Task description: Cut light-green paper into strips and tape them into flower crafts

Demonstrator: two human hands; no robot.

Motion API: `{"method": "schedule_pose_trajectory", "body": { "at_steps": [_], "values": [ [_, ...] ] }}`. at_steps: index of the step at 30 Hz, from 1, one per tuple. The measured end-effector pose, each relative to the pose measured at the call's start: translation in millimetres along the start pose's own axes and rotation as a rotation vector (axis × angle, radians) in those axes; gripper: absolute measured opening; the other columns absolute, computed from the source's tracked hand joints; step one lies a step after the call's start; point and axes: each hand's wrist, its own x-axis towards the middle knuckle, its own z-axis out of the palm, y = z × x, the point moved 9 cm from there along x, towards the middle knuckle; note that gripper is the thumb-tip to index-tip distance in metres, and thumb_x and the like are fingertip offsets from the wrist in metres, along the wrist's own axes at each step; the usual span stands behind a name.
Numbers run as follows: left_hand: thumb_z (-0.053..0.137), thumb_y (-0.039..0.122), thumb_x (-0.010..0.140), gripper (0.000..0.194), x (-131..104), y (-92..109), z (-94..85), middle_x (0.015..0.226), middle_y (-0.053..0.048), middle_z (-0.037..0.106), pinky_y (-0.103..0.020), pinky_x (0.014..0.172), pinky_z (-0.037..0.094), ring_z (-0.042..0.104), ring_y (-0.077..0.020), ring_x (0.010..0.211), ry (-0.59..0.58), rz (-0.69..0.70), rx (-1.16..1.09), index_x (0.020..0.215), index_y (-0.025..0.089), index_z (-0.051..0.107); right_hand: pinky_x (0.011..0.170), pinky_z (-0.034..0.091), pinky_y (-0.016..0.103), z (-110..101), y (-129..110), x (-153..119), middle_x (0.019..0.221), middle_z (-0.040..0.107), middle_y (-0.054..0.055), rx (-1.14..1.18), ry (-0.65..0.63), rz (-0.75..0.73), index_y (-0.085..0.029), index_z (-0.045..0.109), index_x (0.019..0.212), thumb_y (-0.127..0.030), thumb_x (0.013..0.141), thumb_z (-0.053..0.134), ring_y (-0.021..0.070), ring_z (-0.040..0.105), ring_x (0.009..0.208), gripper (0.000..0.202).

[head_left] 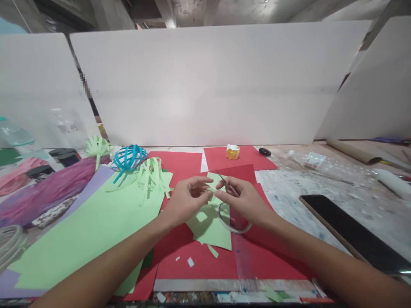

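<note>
My left hand [188, 200] is closed, its thumb and fingertips at a small light green paper piece [215, 195]. Just to the right, my right hand [245, 200] is also closed, with its thumb tip near the same piece. The slim metal blades of scissors [226, 180] stick out of it toward the upper left; the handles are hidden. Below the hands, a larger green paper sheet [213, 231] with cut edges lies on red paper [189, 271]. A whitish tape roll [236, 230] is under my right hand, beside a clear ruler [244, 261].
Large green sheets [96, 226], a blue woven paper ball [130, 158] and green paper strips [152, 175] are at left. A yellow jar [233, 152] stands at the back. At right are a phone [346, 229] and a plastic bottle [316, 161]. White panels [208, 85] close off the back.
</note>
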Motion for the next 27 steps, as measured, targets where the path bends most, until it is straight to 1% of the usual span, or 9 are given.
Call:
{"method": "schedule_pose_trajectory", "body": {
  "at_steps": [2,4,7,9,12,15,18,24,27],
  "values": [
    [0.068,0.027,0.076,0.033,-2.4,1.1,4.9,0.081,-0.004,0.069,-0.026,0.069,0.054,0.066,-0.0143,0.073,-0.035,-0.005,-0.032,0.107,0.015,0.065,0.05,0.027,0.024,5.0,0.6,-0.7,0.059,0.035,-0.006,0.074,-0.047,0.01,-0.019,0.058,0.078,-0.042,0.084,0.059,0.0107,0.033,0.054,0.024],
    [0.068,0.028,0.076,0.033,-3.5,1.8,7.0,0.078,-0.003,0.068,-0.025,0.068,0.053,0.065,-0.014,0.072,-0.057,-0.017,-0.063,0.108,0.016,0.065,0.049,0.027,0.024,9.1,3.3,-1.3,0.06,0.037,-0.005,0.17,-0.095,0.039,-0.019,0.055,0.074,-0.044,0.083,0.061,0.0099,0.032,0.053,0.027],
    [0.068,0.028,0.076,0.034,-2.7,2.9,6.7,0.072,-0.001,0.065,-0.025,0.065,0.052,0.061,-0.0121,0.065,-0.067,-0.034,-0.124,0.107,0.016,0.065,0.044,0.022,0.023,15.7,9.0,-2.2,0.057,0.031,-0.008,0.331,-0.174,0.101,-0.019,0.051,0.074,-0.049,0.082,0.061,0.008,0.026,0.047,0.032],
    [0.069,0.028,0.075,0.033,-1.3,3.5,3.5,0.071,0.0,0.065,-0.025,0.065,0.052,0.06,-0.0112,0.062,-0.042,-0.04,-0.135,0.105,0.016,0.064,0.042,0.019,0.023,15.7,10.8,-1.9,0.055,0.027,-0.009,0.397,-0.179,0.118,-0.02,0.05,0.078,-0.053,0.083,0.059,0.0075,0.022,0.045,0.034],
    [0.07,0.028,0.074,0.032,0.4,3.4,-8.9,0.072,-0.002,0.067,-0.026,0.066,0.052,0.061,-0.0123,0.063,0.075,-0.048,-0.106,0.102,0.015,0.064,0.04,0.015,0.022,12.6,10.5,-1.5,0.053,0.02,-0.01,0.458,-0.167,0.113,-0.021,0.048,0.082,-0.06,0.088,0.046,0.0078,0.015,0.044,0.04],
    [0.072,0.03,0.073,0.032,0.1,3.0,-22.1,0.073,-0.004,0.069,-0.028,0.069,0.053,0.064,-0.015,0.068,0.205,-0.052,-0.09,0.1,0.014,0.063,0.039,0.014,0.021,19.0,12.2,-4.6,0.055,0.02,-0.009,0.454,-0.256,0.151,-0.02,0.045,0.078,-0.063,0.091,0.037,0.0081,0.015,0.045,0.045],
    [0.072,0.032,0.074,0.032,-1.1,4.1,-28.1,0.076,-0.005,0.072,-0.029,0.071,0.054,0.066,-0.0171,0.074,0.272,-0.047,-0.08,0.1,0.014,0.063,0.039,0.015,0.02,26.9,16.6,-9.3,0.058,0.021,-0.008,0.416,-0.336,0.209,-0.02,0.043,0.076,-0.066,0.09,0.034,0.0077,0.016,0.046,0.049],
    [0.072,0.032,0.076,0.029,-3.8,8.4,-26.5,0.081,-0.006,0.073,-0.03,0.075,0.055,0.07,-0.0181,0.077,0.264,0.013,-0.093,0.098,0.015,0.064,0.037,0.012,0.02,36.8,21.3,-13.8,0.056,0.02,-0.009,0.418,-0.403,0.265,-0.02,0.04,0.07,-0.068,0.09,0.032,0.0061,0.013,0.043,0.052],
    [0.07,0.03,0.078,0.026,-4.0,9.2,-25.2,0.086,-0.007,0.073,-0.031,0.077,0.056,0.071,-0.0196,0.082,0.247,0.046,-0.062,0.098,0.016,0.064,0.037,0.011,0.02,38.9,22.4,-13.8,0.054,0.019,-0.009,0.427,-0.41,0.262,-0.02,0.039,0.069,-0.068,0.09,0.032,0.0056,0.012,0.041,0.053]
  ]
}}
